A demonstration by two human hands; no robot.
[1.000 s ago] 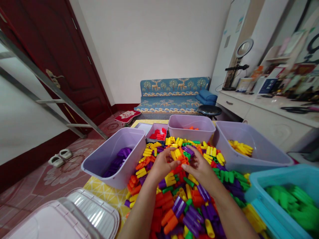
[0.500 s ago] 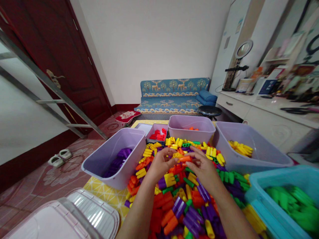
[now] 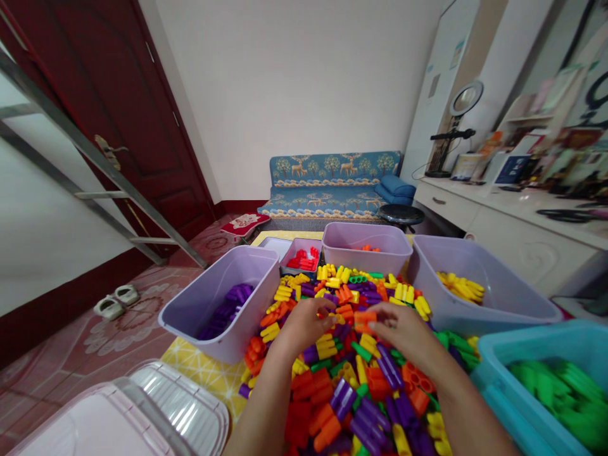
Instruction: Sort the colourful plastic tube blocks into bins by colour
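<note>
Many plastic pieces (image 3: 370,415) are lying heaped among bins (image 3: 367,256) that are seemingly keeping colours apart, within reach.
The right hand (image 3: 403,328) is pinching an orange piece (image 3: 365,316) over the heap; the left hand (image 3: 306,323) is holding its fingers curled nearby, though whether it is gripping anything cannot be told.

There are three large lilac tubs (image 3: 363,258), one small lilac box (image 3: 304,243), two shoes (image 3: 109,308), one ladder (image 3: 101,195) and one sofa (image 3: 327,200).

Left forearm (image 3: 270,389) and right forearm (image 3: 468,392) are extended forward, converging. Left hand (image 3: 306,324) is held with fingers curled inward; right hand (image 3: 403,326) is held apart, fingers bent toward thumb.
</note>
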